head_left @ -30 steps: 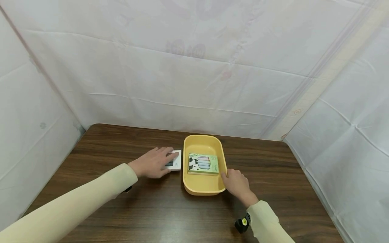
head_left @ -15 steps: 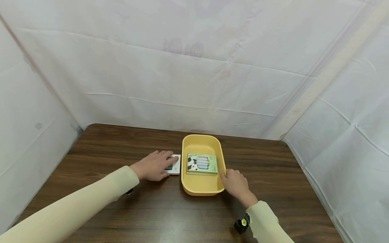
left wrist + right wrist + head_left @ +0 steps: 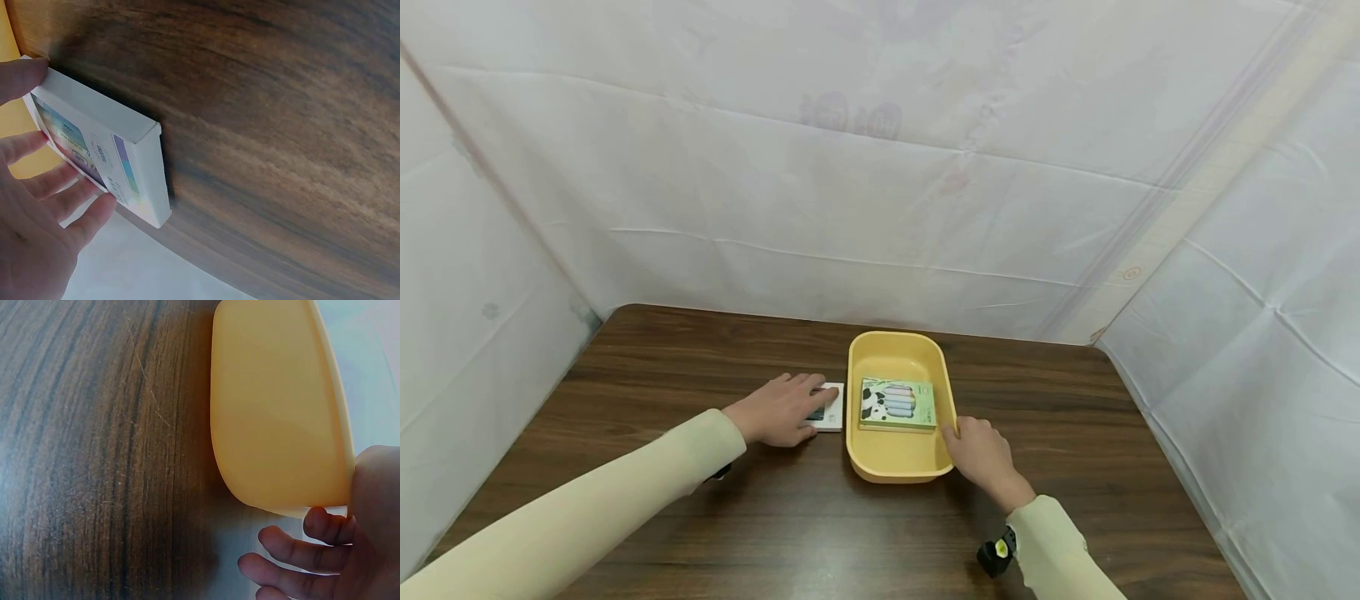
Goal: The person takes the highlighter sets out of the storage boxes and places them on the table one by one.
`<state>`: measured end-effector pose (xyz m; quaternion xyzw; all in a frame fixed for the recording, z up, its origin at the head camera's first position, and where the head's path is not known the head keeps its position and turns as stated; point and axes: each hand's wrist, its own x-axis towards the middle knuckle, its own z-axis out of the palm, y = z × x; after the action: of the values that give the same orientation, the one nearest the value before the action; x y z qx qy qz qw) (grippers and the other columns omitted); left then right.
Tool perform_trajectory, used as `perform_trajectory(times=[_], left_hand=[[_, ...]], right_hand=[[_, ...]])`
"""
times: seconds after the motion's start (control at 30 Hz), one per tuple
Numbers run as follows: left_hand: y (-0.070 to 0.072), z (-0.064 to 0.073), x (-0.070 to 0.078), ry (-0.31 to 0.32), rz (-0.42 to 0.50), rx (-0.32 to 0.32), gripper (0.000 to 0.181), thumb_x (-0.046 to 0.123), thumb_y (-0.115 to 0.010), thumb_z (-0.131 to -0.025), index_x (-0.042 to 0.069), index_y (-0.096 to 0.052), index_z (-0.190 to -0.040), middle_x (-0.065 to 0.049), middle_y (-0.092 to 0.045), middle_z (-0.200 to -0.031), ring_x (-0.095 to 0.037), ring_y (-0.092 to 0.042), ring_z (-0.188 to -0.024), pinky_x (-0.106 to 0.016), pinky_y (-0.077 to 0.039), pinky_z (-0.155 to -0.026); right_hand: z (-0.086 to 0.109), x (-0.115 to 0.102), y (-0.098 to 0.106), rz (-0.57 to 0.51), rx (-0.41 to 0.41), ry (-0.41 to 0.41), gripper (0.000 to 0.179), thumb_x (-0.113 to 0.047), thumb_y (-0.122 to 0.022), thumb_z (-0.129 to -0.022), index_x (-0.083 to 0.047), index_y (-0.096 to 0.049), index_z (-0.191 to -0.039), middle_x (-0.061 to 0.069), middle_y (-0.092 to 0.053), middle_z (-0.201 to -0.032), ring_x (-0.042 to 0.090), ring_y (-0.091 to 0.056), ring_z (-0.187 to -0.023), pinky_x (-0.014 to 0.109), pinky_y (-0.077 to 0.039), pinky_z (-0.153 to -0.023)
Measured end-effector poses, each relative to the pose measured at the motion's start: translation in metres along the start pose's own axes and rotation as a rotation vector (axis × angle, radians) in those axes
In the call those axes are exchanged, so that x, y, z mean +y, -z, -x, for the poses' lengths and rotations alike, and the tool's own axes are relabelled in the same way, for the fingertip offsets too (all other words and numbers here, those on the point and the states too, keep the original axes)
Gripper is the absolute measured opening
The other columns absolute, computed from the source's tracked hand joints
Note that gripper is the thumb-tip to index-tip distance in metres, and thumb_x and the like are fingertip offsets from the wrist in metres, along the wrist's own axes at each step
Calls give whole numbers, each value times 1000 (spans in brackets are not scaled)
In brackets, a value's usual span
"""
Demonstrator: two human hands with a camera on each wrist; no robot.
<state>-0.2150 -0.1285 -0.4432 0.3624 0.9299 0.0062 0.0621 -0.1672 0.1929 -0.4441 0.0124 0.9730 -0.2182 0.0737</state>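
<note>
My left hand (image 3: 778, 410) lies over a flat white box (image 3: 831, 417) on the table, just left of a yellow plastic bin (image 3: 898, 458). The left wrist view shows the thumb along one long edge of the white box (image 3: 106, 112) and the fingers along the opposite edge. Printed on it are a dark picture and a colour strip. My right hand (image 3: 985, 458) grips the bin's right rim, thumb over the edge and fingers outside the wall; in the right wrist view the thumb is hidden. Inside the bin lies a green box (image 3: 897, 406) with a panda and coloured pens on it.
The bin stands on a dark wood-grain table (image 3: 700, 350). White sheeting (image 3: 850, 208) hangs behind the table's far edge and along both sides. A black wrist device (image 3: 996, 557) sits below my right hand.
Early on, my left hand and the white box shift slightly towards me beside the bin; since half a second ago they hardly move. The right hand keeps its place at the rim.
</note>
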Motion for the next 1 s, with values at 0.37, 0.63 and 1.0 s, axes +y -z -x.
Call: perform_trajectory(times=[0.37,0.63,1.0], left_hand=[[-3,-1,4,14,14,-21,62,38,-58,-93,15,-39,-148,-14,-43,-145,-31,-47,-131,-54,-40,-104],[-5,1,8,31,7,-12,63,37,-58,-94,14,-37,-149,-15,-40,-150,-32,-42,-136,-56,-40,-104],[-11,6,17,-25,-78,297,26,22,-71,-84,11,-66,-107,-9,-68,-114,-24,-67,-100,-42,-55,-79]], right_hand=[[1,0,1,7,-1,-9,36,-31,-47,-99,-13,-55,-69,2,-51,-58,15,-47,-47,27,-34,-44],[-1,0,1,8,0,-3,36,-32,-46,-99,-12,-55,-70,2,-51,-58,15,-48,-48,28,-35,-45],[-4,3,2,9,8,-7,37,-31,-46,-99,-12,-54,-68,3,-51,-59,15,-48,-48,27,-34,-45]])
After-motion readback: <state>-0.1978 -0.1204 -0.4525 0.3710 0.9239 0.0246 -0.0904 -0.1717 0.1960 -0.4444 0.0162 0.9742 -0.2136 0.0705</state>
